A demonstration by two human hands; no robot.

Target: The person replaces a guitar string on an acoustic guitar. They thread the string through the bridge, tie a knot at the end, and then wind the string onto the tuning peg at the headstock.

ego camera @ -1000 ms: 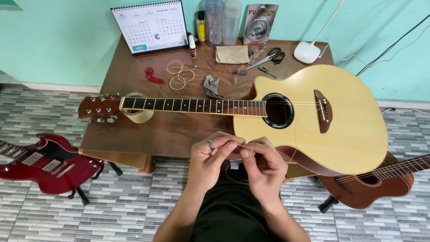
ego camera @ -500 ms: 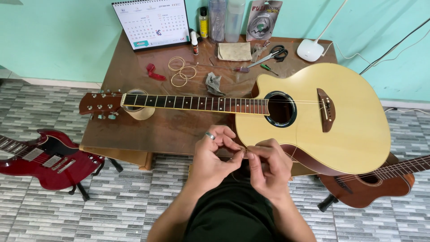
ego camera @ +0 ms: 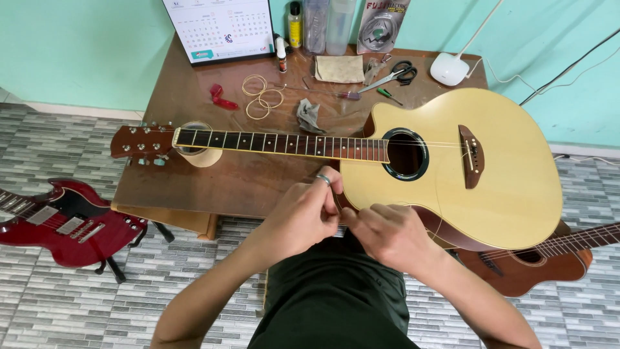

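Head view, looking down: left hand and right hand pressed together just below the near table edge, fingertips pinched shut on something thin between them, too small to identify. Silver ring on a left finger. Hands just beside the lower edge of the pale acoustic guitar, lying flat on the table, neck pointing left, headstock resting over a roll of tape. Farther back: calendar, rubber bands, scissors, grey rag. On the floor, red electric guitar at left, brown guitar at right.
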